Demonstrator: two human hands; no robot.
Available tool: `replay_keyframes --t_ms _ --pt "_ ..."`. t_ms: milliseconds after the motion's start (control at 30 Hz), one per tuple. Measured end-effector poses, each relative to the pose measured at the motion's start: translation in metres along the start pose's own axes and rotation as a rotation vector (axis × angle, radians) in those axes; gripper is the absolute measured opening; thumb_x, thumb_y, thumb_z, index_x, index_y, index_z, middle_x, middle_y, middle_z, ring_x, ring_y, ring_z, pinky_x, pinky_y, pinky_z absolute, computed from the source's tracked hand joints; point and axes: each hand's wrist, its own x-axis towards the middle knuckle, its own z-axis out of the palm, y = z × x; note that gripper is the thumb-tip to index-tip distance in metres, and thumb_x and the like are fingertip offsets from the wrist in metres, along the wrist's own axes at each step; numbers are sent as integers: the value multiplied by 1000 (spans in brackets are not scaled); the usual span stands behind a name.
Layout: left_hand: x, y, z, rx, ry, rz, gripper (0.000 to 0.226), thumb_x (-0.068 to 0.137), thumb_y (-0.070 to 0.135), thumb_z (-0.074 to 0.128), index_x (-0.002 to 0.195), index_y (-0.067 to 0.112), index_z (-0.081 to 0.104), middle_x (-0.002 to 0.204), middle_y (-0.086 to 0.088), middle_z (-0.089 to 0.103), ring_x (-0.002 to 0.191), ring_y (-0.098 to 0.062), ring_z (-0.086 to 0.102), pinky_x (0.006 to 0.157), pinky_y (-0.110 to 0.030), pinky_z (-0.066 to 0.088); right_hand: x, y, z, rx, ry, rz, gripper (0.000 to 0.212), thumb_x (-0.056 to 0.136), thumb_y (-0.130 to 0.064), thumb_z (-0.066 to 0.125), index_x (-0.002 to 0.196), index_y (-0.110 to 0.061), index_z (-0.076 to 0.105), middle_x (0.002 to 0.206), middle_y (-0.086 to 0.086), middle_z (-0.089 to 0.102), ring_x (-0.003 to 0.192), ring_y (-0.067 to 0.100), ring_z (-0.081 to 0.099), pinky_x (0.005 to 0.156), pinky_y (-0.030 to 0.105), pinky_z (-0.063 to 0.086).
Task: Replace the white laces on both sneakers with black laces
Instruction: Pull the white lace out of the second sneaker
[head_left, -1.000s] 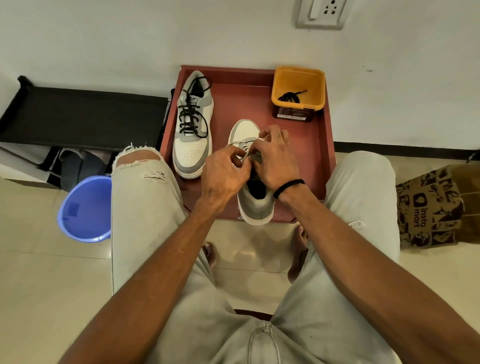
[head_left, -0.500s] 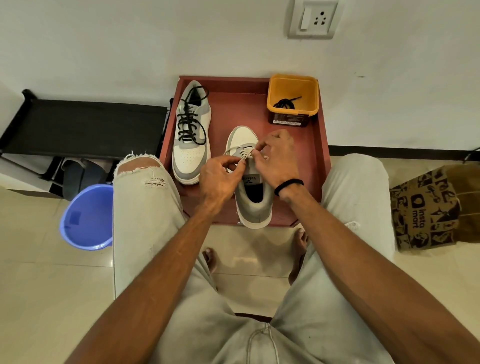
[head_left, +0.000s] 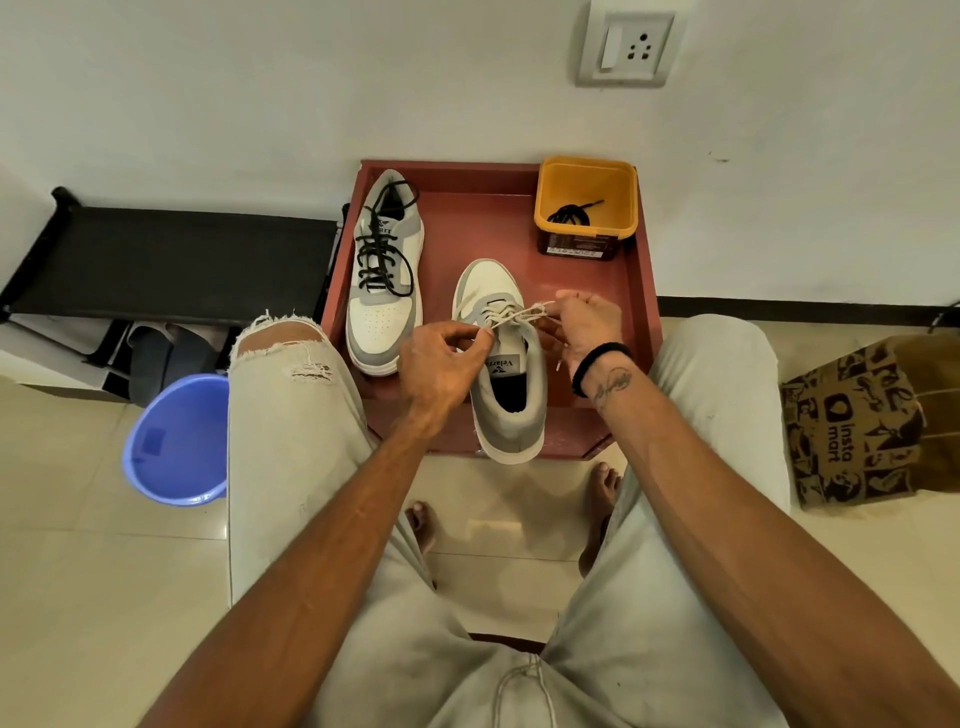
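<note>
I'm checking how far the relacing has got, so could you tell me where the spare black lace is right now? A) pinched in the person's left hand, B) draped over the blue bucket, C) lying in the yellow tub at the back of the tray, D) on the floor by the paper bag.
C: a coiled black lace lies inside the yellow tub at the far right corner of the red tray.

Low red-brown table (head_left: 519, 228) w/ raised rim, against the wall. On it: sneaker w/ black laces (head_left: 384, 270) at 10 o'clock, toe pointing to 6; sneaker w/ white laces (head_left: 506, 364) at 6, heel overhanging the near edge; orange tub (head_left: 586, 205) at 1 o'clock, holding a black lace (head_left: 571, 213).
</note>
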Motion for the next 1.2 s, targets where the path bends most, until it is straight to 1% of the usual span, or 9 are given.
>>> replay_keyframes --t_ms 100,200,367,567,800,900,1000,1100,1200 --pt "1 -2 1 13 -4 13 22 90 43 74 99 25 83 81 14 75 73 -1 70 74 -29 62 -6 -3 -3 -465 -29 -448 25 86 -3 63 101 -22 68 105 0 71 91 14 69 83 34 61" --pt "2 -3 0 37 -2 57 23 93 41 72 103 23 83 90 10 79 77 -3 70 75 -28 61 -14 2 -4 -830 -170 -799 19 87 -19 68 104 -23 74 117 1 61 110 17 56 92 29 52" --pt "3 -6 0 68 -25 109 23 97 36 68 109 22 82 96 7 80 78 -7 71 70 -22 58 -14 18 1 -1178 -234 -921 23 89 -23 77 111 -21 79 127 3 59 120 27 46 100 39 47" --pt "3 -10 -2 19 -32 122 24 96 40 69 109 24 82 95 9 80 79 -6 72 73 -32 61 -14 23 9 -1211 -115 -1029 15 90 -25 75 100 -14 79 115 6 62 110 29 51 92 45 51" --pt "4 -10 -1 28 -15 105 24 95 41 71 109 23 82 96 11 79 75 5 66 65 -9 50 -10 16 6 -964 13 -868 4 84 -24 78 84 -21 77 113 2 57 109 24 49 92 33 46" --pt "4 -10 1 24 -2 92 24 94 42 71 107 24 82 95 12 79 76 1 68 69 -17 55 -9 7 1 -785 34 -737 4 84 -24 78 80 -21 78 104 -4 64 102 9 55 89 22 44" --pt "4 -10 2 17 2 69 24 93 43 72 105 25 82 92 12 78 77 0 69 71 -24 58 -12 -1 1 -559 41 -553 8 83 -19 78 74 -19 78 79 -12 73 77 -1 63 70 14 46" --pt "3 -7 2 25 7 33 25 92 45 73 104 25 83 90 12 78 76 0 69 71 -23 59 -9 -6 0 -317 92 -381 17 80 -6 76 67 -16 74 63 -12 69 59 -4 62 62 19 52" --pt "2 -4 1 53 15 -10 27 91 47 73 103 24 83 87 11 78 73 0 67 67 -20 55 -2 -10 -7 -40 142 -138 16 83 -9 75 70 -17 70 67 -3 68 63 11 63 61 29 57"
